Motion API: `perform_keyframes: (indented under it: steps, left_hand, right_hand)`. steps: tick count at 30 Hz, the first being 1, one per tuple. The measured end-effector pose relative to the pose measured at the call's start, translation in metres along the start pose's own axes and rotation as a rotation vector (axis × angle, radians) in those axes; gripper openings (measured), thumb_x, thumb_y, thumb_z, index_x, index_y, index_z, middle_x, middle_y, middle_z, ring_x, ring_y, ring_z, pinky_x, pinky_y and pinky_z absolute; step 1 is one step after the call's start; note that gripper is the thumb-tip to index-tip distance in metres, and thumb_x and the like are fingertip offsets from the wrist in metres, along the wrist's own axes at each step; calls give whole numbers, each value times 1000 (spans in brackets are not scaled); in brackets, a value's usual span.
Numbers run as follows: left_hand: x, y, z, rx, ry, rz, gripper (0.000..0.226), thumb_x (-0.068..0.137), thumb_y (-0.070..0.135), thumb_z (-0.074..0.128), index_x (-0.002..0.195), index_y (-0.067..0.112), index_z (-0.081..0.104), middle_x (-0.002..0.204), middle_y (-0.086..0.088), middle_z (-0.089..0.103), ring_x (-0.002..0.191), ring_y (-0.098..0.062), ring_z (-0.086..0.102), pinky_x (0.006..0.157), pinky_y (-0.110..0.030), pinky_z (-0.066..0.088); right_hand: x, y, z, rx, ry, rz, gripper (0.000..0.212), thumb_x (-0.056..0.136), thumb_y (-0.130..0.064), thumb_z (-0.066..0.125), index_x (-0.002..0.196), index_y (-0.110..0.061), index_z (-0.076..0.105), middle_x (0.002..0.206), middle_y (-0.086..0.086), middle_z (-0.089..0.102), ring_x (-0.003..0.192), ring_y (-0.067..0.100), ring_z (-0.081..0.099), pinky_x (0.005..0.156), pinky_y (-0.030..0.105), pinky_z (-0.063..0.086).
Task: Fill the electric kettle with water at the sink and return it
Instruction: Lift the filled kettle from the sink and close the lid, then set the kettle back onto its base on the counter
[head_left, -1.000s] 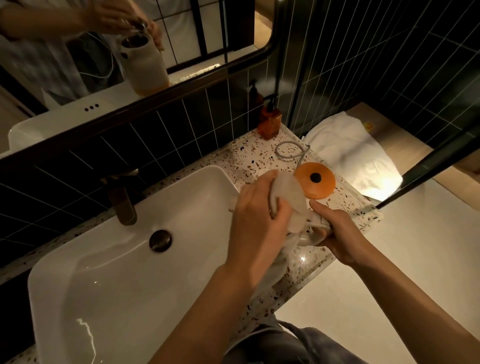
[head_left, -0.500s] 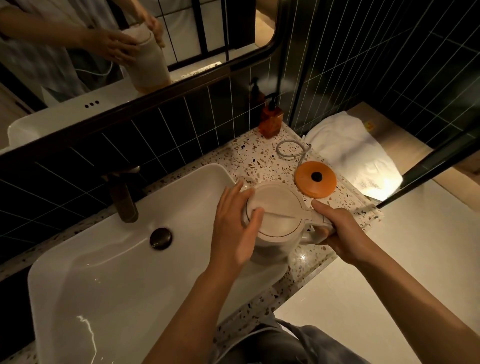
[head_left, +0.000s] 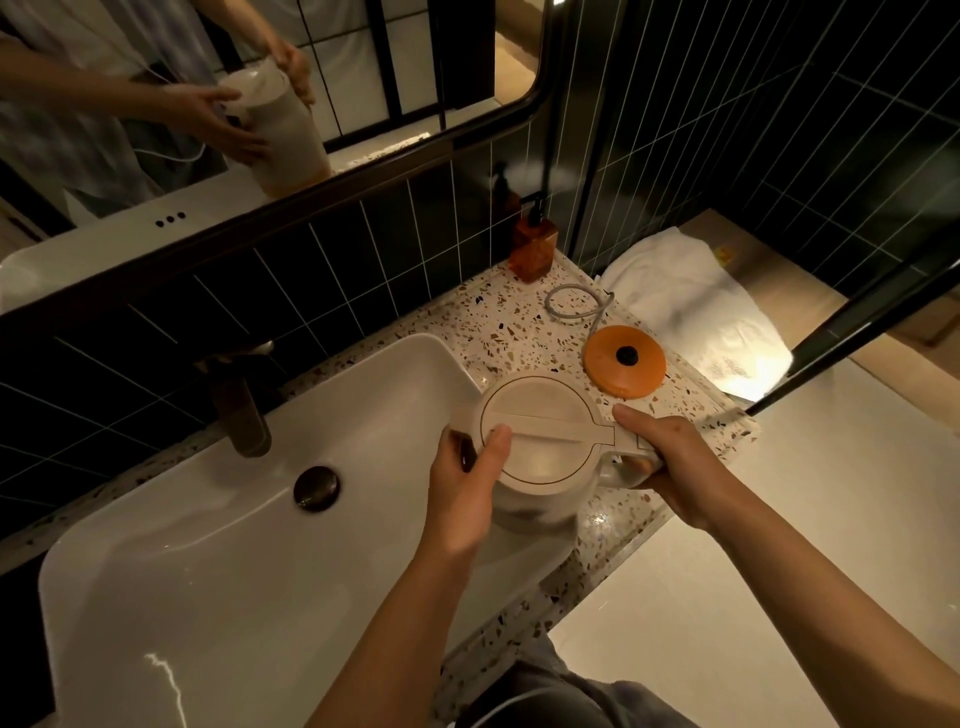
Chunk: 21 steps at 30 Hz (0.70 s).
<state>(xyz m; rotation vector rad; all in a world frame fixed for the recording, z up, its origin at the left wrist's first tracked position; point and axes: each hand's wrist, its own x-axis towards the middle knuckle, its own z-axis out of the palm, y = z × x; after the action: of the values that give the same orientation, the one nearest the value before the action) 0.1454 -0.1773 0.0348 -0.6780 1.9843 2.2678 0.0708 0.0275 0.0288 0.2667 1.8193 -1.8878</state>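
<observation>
The cream electric kettle is upright with its lid closed, held above the right rim of the white sink and the terrazzo counter. My right hand grips its handle on the right. My left hand cups the kettle's left side, thumb resting on the lid. The round orange kettle base with a black centre pin lies on the counter just behind the kettle, its grey cord coiled further back. The bronze faucet stands at the sink's back edge, with no water running.
An amber soap dispenser stands in the counter's back corner. A white towel lies on the floor beyond the counter's right end. A black-framed glass partition runs on the right. The mirror above reflects the kettle and hands.
A second ago the lid stood open with my left hand on it; the lid is now shut. My left hand has slid from the lid down to the kettle's left side.
</observation>
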Motion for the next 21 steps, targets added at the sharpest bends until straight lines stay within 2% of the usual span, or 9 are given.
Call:
perform_keyframes:
  steps: [2, 4, 7, 8, 10, 12, 14, 17, 21]
  left_hand:
    - [2, -2, -2, -13, -31, -5, 27, 94, 30, 61, 121, 33, 59, 120, 11, 69, 111, -1, 63, 95, -23, 47]
    - [3, -2, -2, -41, -35, -18, 27, 93, 30, 62, 121, 31, 61, 120, 9, 70, 113, -6, 63, 98, -29, 47]
    - [3, 0, 4, -112, 6, -51, 30, 88, 31, 67, 118, 29, 63, 118, 5, 72, 112, -11, 65, 97, -31, 48]
    - [4, 1, 6, -134, 23, -63, 35, 84, 33, 69, 118, 28, 64, 118, 4, 72, 111, -11, 65, 94, -30, 49]
    - [5, 1, 11, -167, 69, -87, 37, 80, 32, 71, 116, 27, 65, 114, 5, 74, 109, -12, 67, 87, -25, 49]
    - [7, 2, 14, -206, 113, -112, 29, 84, 20, 69, 113, 25, 67, 111, 4, 75, 108, -14, 66, 84, -25, 48]
    - [10, 4, 18, -262, 155, -137, 29, 85, 11, 67, 113, 20, 68, 111, -1, 75, 109, -18, 66, 84, -26, 48]
    - [10, 7, 28, -348, 223, -150, 42, 76, 7, 68, 118, 14, 67, 113, -7, 74, 111, -23, 65, 85, -29, 49]
    - [12, 14, 57, -391, 281, -112, 67, 65, 13, 70, 131, 11, 59, 122, -6, 71, 118, -23, 61, 99, -36, 46]
  right_hand:
    - [-1, 1, 0, -5, -23, -18, 108, 50, -62, 82, 97, 31, 54, 92, 40, 63, 83, 40, 62, 76, 43, 55]
    - [1, 2, -3, -13, -29, -7, 106, 51, -62, 81, 97, 30, 56, 99, 47, 61, 84, 40, 63, 74, 42, 57]
    - [2, -1, -4, 5, -59, 18, 43, 68, -42, 70, 76, -1, 79, 80, 16, 79, 70, 24, 74, 57, 30, 59]
    - [2, -2, -6, 18, -66, 28, 34, 70, -39, 67, 73, -8, 81, 77, 11, 79, 69, 21, 75, 55, 29, 58]
    - [4, -1, -8, 30, -74, 29, 42, 68, -41, 70, 80, -3, 80, 87, 20, 78, 77, 28, 75, 61, 34, 61]
    - [7, 0, -10, 43, -54, 15, 71, 63, -50, 77, 89, 15, 71, 100, 41, 68, 91, 48, 69, 78, 46, 62]
    - [9, 2, -14, 63, -95, 12, 85, 63, -54, 78, 90, 25, 63, 97, 48, 63, 88, 51, 66, 83, 49, 60]
    - [15, 3, -23, 73, -142, 40, 79, 67, -51, 78, 83, 24, 60, 83, 32, 69, 76, 40, 68, 69, 35, 61]
    - [30, -10, -50, 60, -200, 45, 39, 75, -36, 72, 69, 2, 77, 77, 20, 77, 70, 26, 74, 66, 29, 61]
